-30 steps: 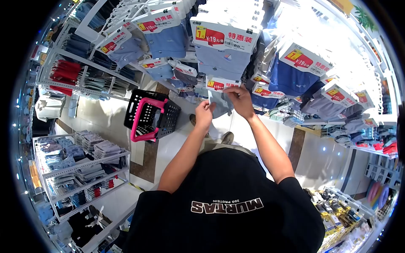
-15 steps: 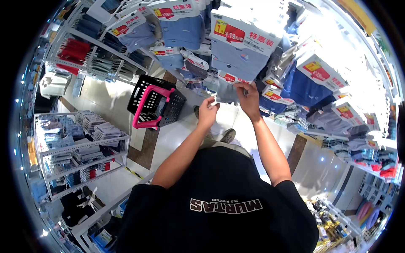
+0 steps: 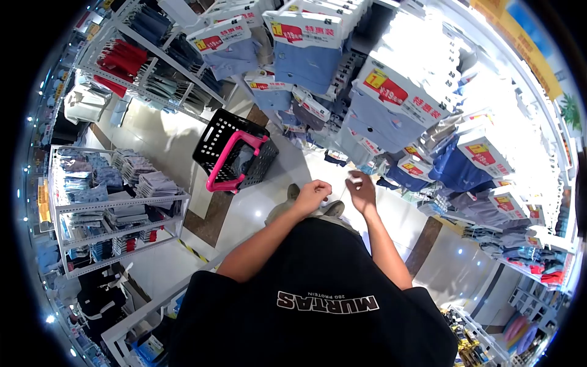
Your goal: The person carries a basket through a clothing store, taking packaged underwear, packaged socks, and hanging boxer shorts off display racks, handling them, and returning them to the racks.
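Both hands are held in front of my body, low over the bright floor and a short gap apart. My left hand (image 3: 313,196) is closed, its fingers curled; what it holds, if anything, I cannot make out. My right hand (image 3: 362,191) has bent fingers drawn toward the thumb, with a small pale patch at the fingertips too bright to name. Just beyond the hands hang packaged light-blue garments (image 3: 386,122) under white header cards with red and yellow price labels (image 3: 391,87). Neither hand touches them.
A black shopping basket (image 3: 260,165) with a pink handle (image 3: 221,183) stands on the floor to the left, something greyish inside. A white shelf rack (image 3: 122,211) of folded clothes is farther left. More blue packs (image 3: 307,61) hang ahead; dark-blue ones (image 3: 460,165) hang right.
Both hands have drawn back toward my body, the right one away from the hanging packs. The view has shifted, so racks and basket appear farther right.
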Tool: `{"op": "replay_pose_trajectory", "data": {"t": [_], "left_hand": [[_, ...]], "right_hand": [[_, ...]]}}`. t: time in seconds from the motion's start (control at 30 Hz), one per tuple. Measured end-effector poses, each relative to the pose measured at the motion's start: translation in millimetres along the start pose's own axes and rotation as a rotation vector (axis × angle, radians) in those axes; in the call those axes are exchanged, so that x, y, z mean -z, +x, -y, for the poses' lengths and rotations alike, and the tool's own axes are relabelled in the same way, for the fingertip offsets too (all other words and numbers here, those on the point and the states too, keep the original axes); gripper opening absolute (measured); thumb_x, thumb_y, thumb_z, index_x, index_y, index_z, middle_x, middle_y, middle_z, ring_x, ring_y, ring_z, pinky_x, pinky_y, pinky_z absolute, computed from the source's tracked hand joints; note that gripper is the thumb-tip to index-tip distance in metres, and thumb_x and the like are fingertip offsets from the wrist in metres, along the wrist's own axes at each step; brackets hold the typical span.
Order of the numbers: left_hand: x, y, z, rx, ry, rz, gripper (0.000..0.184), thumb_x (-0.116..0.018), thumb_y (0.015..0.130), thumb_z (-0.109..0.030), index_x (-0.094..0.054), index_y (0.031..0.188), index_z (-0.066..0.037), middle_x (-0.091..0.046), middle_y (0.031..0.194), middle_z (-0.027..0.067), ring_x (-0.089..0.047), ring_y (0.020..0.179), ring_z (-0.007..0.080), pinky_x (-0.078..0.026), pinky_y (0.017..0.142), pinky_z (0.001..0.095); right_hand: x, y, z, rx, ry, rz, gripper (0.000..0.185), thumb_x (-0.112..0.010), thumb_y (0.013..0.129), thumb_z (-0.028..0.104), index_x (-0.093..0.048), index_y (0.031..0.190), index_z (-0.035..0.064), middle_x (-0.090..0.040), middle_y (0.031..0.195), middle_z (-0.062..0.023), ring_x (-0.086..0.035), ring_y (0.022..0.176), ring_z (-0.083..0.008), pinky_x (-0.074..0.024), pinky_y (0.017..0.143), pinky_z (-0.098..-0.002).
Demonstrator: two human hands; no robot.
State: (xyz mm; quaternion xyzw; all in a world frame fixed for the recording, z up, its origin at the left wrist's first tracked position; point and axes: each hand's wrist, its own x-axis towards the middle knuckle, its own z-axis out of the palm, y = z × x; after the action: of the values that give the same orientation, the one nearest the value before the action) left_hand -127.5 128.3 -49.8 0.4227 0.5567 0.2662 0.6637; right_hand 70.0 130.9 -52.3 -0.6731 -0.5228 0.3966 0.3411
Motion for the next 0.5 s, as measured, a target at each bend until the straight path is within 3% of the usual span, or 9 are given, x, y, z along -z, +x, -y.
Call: {"op": "replay_pose_trajectory", "data": {"t": [0.1,0.27,0.43,0.5], "left_hand": [[13.0,8.7,-8.3,-0.092,0.063,0.031,0.024,-0.067,0.092,-0.021,-0.068,0.104,0.000,-0.070,0.092,0.0049,-0.066,0.077,0.0134,-0.052,0.069,0.0276],[46.4,13.6,-12.2,-0.165,0.158,0.042,0.028,-0.067,0.091,-0.023,-0.067,0.104,0.002,-0.070,0.094,0.0101,-0.066,0.084,0.0176,-0.052,0.076,0.0306],[86.6,3.8,-7.5,-0.191,0.294,0.042,0.030,-0.066,0.090,-0.025,-0.067,0.105,0.001,-0.071,0.097,0.0120,-0.067,0.086,0.0216,-0.052,0.079,0.0324],[104.1,1.4,0.6,-0.212,0.327,0.058,0.031,-0.067,0.089,-0.026,-0.067,0.105,0.001,-0.071,0.095,0.0117,-0.067,0.082,0.0210,-0.052,0.077,0.0322]], "right_hand": [[-9.8,-7.6,29.7,-0.080,0.109,0.178,0.037,-0.070,0.087,0.018,-0.062,0.119,0.0016,-0.066,0.094,-0.0065,-0.063,0.078,-0.0144,-0.0519,0.072,-0.0293],[-34.7,25.9,66.8,0.055,-0.014,0.139,0.054,-0.068,0.087,0.025,-0.050,0.133,0.0041,-0.066,0.114,-0.0142,-0.066,0.093,-0.0236,-0.0535,0.080,-0.0342],[-54.1,69.5,123.8,0.139,0.103,-0.113,0.072,-0.072,0.086,0.017,-0.035,0.146,0.0012,-0.047,0.140,-0.0197,-0.054,0.122,-0.0302,-0.0505,0.092,-0.0415],[-68.2,88.5,124.2,0.181,0.103,-0.189,0.077,-0.075,0.085,0.019,-0.033,0.146,0.0005,-0.047,0.140,-0.0206,-0.052,0.125,-0.0314,-0.0464,0.098,-0.0401]]}}
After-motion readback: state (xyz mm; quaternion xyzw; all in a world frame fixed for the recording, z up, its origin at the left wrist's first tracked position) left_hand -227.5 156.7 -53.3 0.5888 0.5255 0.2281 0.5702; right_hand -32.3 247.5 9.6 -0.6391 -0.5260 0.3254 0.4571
